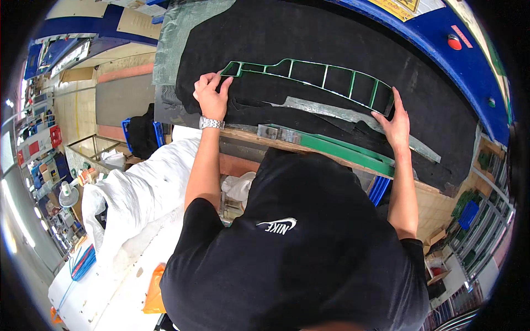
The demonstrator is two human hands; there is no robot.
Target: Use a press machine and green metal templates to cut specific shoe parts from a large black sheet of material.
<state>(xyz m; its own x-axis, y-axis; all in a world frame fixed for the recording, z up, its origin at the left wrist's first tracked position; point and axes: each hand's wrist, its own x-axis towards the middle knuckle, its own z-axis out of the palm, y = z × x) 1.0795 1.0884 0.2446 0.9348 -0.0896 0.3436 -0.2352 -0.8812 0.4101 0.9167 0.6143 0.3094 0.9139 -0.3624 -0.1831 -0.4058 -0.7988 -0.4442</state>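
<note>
Green steel cutting die [320,77], long and narrow with cross-ribbed cells, flat on the black felt sheet [353,38] spread over the press bed. Long axis side to side across the body, tilting slightly down toward the right end. Left hand [211,95] at the die's left tip, fingers curled onto the rim there, wrist bearing a metal watch [211,123]. Right hand [395,122] at the die's right end, fingers extended flat against the outer edge, pressing rather than clasping. Hands well apart, one at each end, neither nearer than the other. Nearer the body than the die: a grey offcut strip [342,113], then a green bar [345,153] along the bench edge. Beyond the die, blue machine frame [441,33] with a red button [454,41].
</note>
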